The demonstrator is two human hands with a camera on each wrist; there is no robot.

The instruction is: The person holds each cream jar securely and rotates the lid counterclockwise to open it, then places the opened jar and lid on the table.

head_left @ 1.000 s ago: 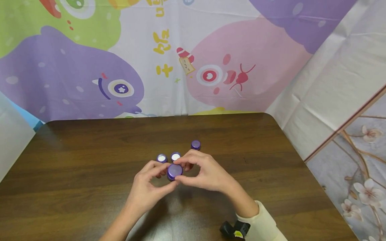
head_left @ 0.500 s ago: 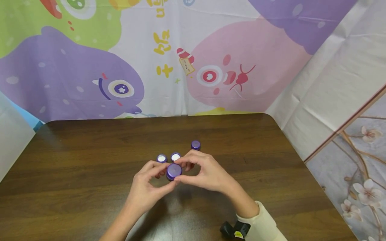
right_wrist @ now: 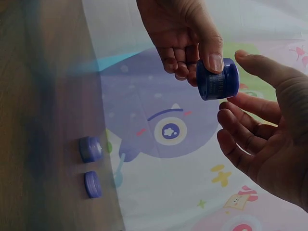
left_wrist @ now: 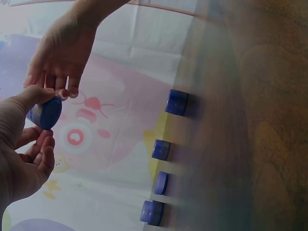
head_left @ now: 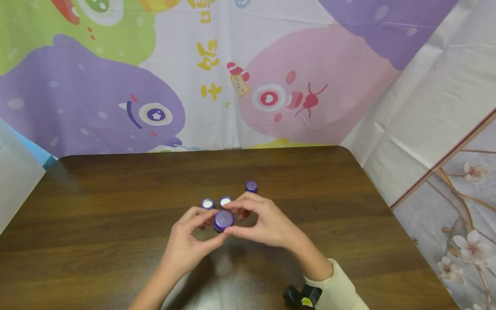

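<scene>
Both hands meet over a small purple jar (head_left: 224, 221), held up above the table with its lid facing up. My left hand (head_left: 187, 234) pinches the jar body between thumb and fingers; in the right wrist view the thumb lies across the printed label of the jar (right_wrist: 211, 83). My right hand (head_left: 267, 221) has thumb and index finger at opposite edges of the lid (right_wrist: 233, 79), its other fingers loosely bent. Behind them on the table stand an open jar (head_left: 208, 203) with white inside and a loose lid (head_left: 225, 201), white side up.
A smaller purple jar (head_left: 251, 186) stands farther back on the wooden table (head_left: 116, 206). Another purple jar (left_wrist: 176, 102) shows in the left wrist view, hidden in the head view. A cartoon cloth (head_left: 209, 120) hangs behind the table; a black device (head_left: 302, 296) is at the right sleeve.
Within the first half second the jar shifted very slightly left between the fingers. Since then, hands and jar have hardly moved.
</scene>
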